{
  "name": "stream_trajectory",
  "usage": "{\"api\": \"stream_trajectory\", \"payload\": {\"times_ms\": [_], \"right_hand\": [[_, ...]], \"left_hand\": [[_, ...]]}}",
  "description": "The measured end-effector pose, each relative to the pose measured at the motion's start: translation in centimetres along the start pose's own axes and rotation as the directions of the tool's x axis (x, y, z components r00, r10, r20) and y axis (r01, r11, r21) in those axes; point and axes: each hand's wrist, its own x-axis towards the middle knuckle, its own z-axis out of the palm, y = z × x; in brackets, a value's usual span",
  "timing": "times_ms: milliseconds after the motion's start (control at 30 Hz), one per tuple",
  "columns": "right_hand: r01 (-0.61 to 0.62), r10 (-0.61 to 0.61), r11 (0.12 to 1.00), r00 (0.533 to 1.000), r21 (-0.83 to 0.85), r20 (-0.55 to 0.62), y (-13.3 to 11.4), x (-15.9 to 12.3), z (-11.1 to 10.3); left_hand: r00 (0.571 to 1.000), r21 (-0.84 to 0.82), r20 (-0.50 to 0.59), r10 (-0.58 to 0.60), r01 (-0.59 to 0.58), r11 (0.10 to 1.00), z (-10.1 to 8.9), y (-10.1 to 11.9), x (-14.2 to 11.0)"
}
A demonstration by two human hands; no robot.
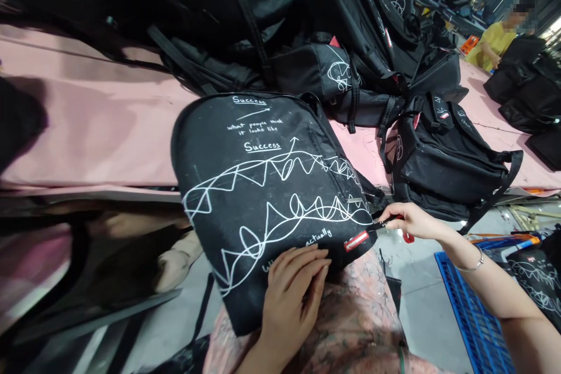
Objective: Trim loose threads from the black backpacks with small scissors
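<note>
A black backpack [228,187] with white printed lettering and looping lines lies tilted across the edge of the pink table and my lap. My left hand [291,286] rests on its lower front panel with the fingers stretched out, covering part of the lettering. At the bag's right lower corner, beside a red label [356,241], my right hand [405,219] is closed around small dark snips [385,223]. Their tip points at the bag's edge, and a red part shows below my fingers. Whether the tip touches the fabric I cannot tell.
Many black backpacks [307,70] are heaped along the back of the pink table [109,140]. Another backpack [442,158] stands to the right. A blue plastic crate [460,304] sits on the floor at lower right. A person in yellow [495,41] is farther off.
</note>
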Motion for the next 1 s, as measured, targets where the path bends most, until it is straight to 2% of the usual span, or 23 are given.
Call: {"api": "stream_trajectory", "payload": {"times_ms": [367,600,800,1000], "right_hand": [[0.137,-0.141,0.974,0.990,-0.183,-0.010,-1.9,0.6,0.6],[0.184,-0.186,0.968,0.983,-0.172,0.007,-2.4,0.7,1.2],[0.111,-0.116,0.989,0.992,-0.097,-0.054,-1.8,0.0,0.1],[0.048,-0.048,0.999,0.999,0.008,0.001,-0.6,0.0,-0.3]], "left_hand": [[1.000,-0.009,-0.017,-0.017,0.017,1.000,-0.1,0.1,0.1],[1.000,-0.009,-0.014,-0.023,0.022,1.000,-0.1,0.2,0.2],[0.999,-0.021,-0.024,-0.027,0.027,0.999,-0.2,0.2,0.1],[0.999,-0.017,-0.031,-0.018,0.017,1.000,-0.2,0.1,0.1]]}}
